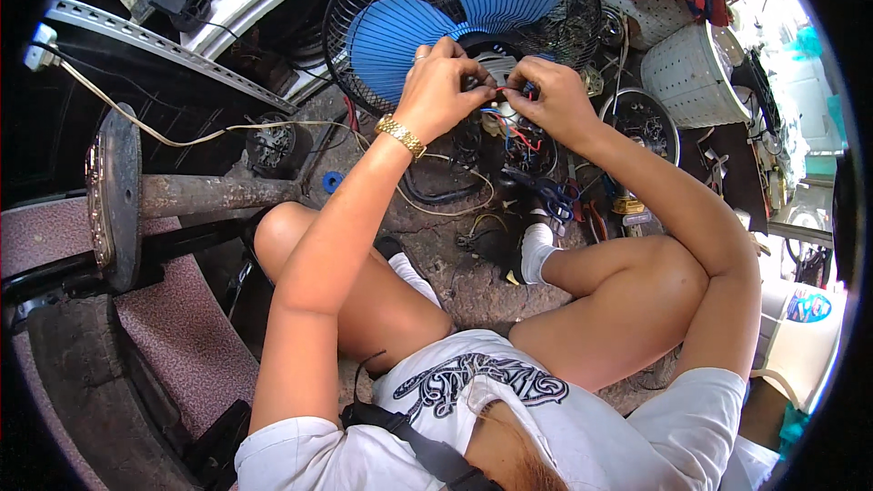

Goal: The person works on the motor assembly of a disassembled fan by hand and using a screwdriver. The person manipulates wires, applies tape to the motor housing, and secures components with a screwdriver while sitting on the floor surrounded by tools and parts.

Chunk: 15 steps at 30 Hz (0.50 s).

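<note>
Both of my hands meet over the back of an electric fan with blue blades [400, 41] inside a black wire cage. My left hand [446, 82], below a gold wristwatch [400, 135], pinches one end of a thin red wire [503, 89]. Opposite it, my right hand [553, 107] pinches the same wire, fingertips almost touching the left ones. Just beneath the fingers, loose red and blue wires [526, 138] hang from the fan's motor housing. The exact joint between the fingertips is too small to make out.
Blue-handled scissors [556, 204] and red-handled pliers [597, 222] lie by my foot. A round metal bowl [675, 138] holds small parts, near a white perforated basket [696, 73]. Leftward are a blue tape roll [333, 182], a pale cable [173, 139] and a metal pole with round base [214, 195].
</note>
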Each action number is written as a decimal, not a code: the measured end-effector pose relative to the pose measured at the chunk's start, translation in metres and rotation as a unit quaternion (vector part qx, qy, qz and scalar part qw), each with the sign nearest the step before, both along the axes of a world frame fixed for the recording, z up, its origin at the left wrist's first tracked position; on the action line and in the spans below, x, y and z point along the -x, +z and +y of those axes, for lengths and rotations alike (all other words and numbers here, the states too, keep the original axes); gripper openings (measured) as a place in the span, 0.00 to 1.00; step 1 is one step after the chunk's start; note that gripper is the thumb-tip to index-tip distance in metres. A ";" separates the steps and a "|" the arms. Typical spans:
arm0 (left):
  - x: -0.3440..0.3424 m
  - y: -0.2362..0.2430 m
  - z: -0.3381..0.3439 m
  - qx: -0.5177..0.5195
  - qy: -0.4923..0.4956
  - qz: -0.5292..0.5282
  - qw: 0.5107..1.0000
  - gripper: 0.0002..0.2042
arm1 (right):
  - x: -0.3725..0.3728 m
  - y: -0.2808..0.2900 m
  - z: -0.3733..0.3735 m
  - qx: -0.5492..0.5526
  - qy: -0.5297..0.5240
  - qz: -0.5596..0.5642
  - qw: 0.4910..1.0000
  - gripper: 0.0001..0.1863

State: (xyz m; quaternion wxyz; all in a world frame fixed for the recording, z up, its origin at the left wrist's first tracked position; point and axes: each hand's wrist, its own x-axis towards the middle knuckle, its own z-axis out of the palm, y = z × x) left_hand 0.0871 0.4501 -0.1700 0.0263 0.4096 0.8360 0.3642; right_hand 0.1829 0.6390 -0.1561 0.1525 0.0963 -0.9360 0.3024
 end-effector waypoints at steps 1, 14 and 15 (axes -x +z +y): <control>0.001 0.002 -0.002 0.001 -0.003 0.001 1.000 0.09 | 0.000 -0.002 0.000 0.008 -0.002 0.003 1.000 0.09; 0.010 0.005 -0.001 0.043 -0.008 -0.041 0.998 0.12 | 0.002 -0.011 0.002 0.024 0.006 0.044 0.999 0.09; 0.011 0.004 0.000 0.042 -0.001 -0.050 0.998 0.13 | 0.002 -0.012 0.002 0.028 0.004 0.045 0.999 0.09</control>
